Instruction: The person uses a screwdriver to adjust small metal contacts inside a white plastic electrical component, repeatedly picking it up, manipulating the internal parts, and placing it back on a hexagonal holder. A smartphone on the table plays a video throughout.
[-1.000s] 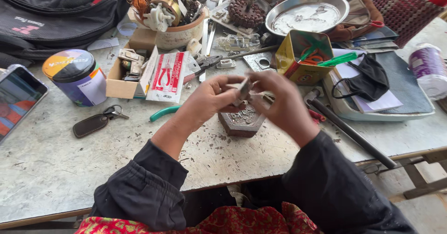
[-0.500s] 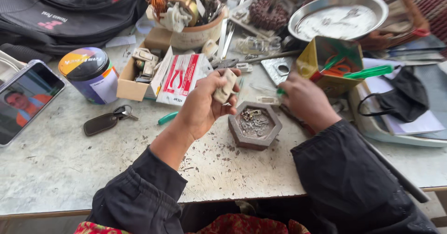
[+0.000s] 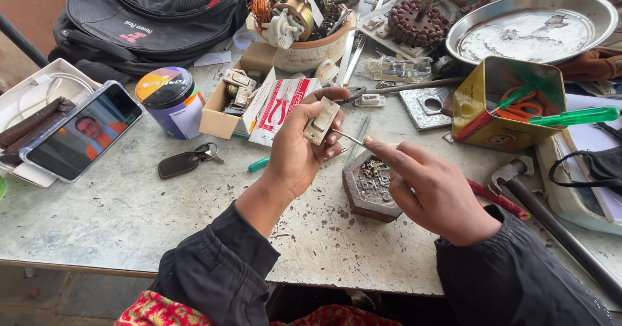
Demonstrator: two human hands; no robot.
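Observation:
My left hand (image 3: 299,146) holds a small beige switch part (image 3: 321,122) upright between thumb and fingers, above the table. My right hand (image 3: 431,190) grips a thin screwdriver (image 3: 350,137) whose metal tip touches the side of the switch part. Just below both hands sits a hexagonal block (image 3: 370,186) with small screws and metal bits lying in its hollow top.
A worn worktable (image 3: 116,216) carries a phone (image 3: 81,131), keys (image 3: 188,161), a round tin (image 3: 170,99), a cardboard box of parts (image 3: 227,105), a yellow tin with a green-handled tool (image 3: 512,105), a steel plate (image 3: 531,21), a hammer (image 3: 544,216) and a backpack (image 3: 155,15).
My left hand has turned the switch part upright and lifted it. My right hand has come back from the yellow tin, and the screwdriver tip now meets the part.

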